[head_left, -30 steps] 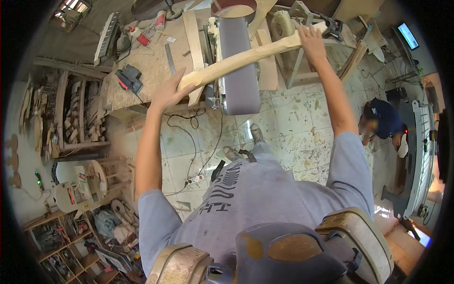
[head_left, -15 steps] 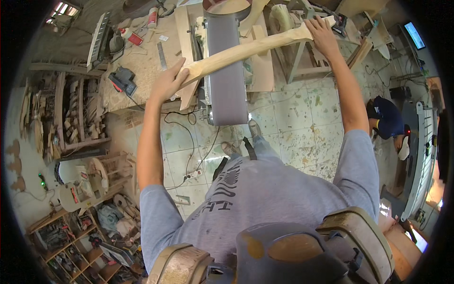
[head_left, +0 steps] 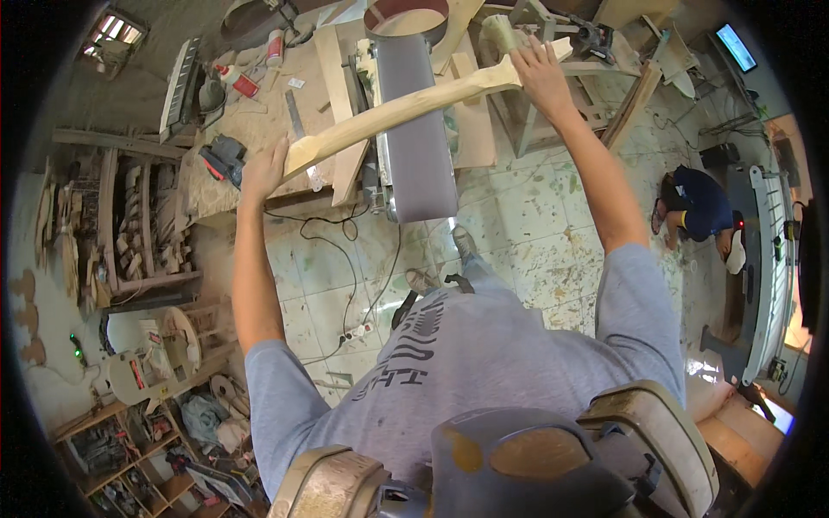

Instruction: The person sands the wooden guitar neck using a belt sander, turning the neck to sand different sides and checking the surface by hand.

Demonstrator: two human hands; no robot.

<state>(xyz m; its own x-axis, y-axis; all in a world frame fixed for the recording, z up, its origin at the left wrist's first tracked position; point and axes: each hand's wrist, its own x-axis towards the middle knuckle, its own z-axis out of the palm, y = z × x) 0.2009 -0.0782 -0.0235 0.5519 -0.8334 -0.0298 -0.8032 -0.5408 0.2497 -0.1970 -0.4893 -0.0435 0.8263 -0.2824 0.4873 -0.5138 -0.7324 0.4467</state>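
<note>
A long, slightly curved piece of pale wood point(head_left: 389, 115), shaped like a furniture leg, lies slantwise across the belt of a belt sander point(head_left: 416, 164). My left hand point(head_left: 264, 173) is closed round its lower left end. Near the other end, my right hand point(head_left: 542, 79) grips it from above, with a short knobbed tip sticking out beyond the fingers. Whether the wood touches the belt or hovers just over it, I cannot tell. The sander's drum point(head_left: 406, 17) is at the far end of the belt.
Left of the sander, a workbench point(head_left: 250, 121) carries a black-and-red power tool point(head_left: 223, 161), glue bottles point(head_left: 237, 81) and loose boards. Cables point(head_left: 332, 246) run over the tiled floor to a power strip point(head_left: 356, 331). Another person point(head_left: 698, 203) crouches at the right. Shelves point(head_left: 129, 440) stand lower left.
Both my hands have moved left with the wood, my left hand also coming slightly nearer. More of the wood now reaches past the sander's left side. The crouching person has shifted slightly.
</note>
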